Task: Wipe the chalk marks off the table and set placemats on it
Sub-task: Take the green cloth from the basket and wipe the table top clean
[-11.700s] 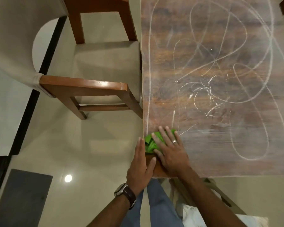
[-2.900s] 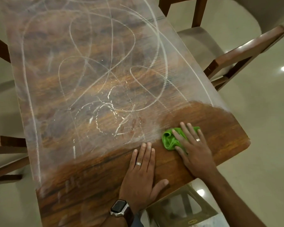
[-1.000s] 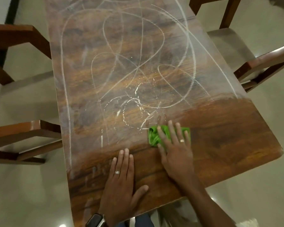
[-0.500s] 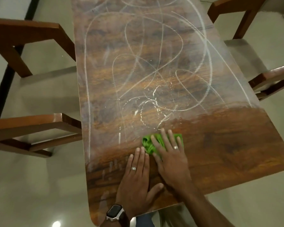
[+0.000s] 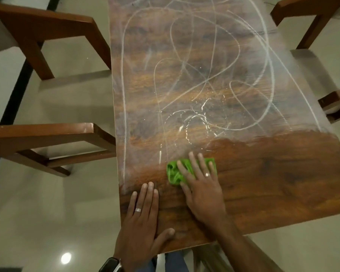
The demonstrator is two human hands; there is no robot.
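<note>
Both palms down, fingers straight: right hand (image 5: 202, 191) pressed green cloth (image 5: 174, 172), left hand (image 5: 143, 218) braced on table (image 5: 283, 183). Risked smearing chalk marks (image 5: 194, 79) back over cleaned wood.

head camera looks steeply down, close over the table (image 5: 283, 183).

Two wooden chairs (image 5: 47, 85) stand along the left side of the scene, their brown frames angled over pale seats, and parts of two more chairs (image 5: 310, 22) show at the right edge. The floor (image 5: 47, 203) is glossy beige tile with a bright round light reflection (image 5: 66, 258) near the bottom left, and a dark strip (image 5: 18, 85) runs diagonally across it
</note>
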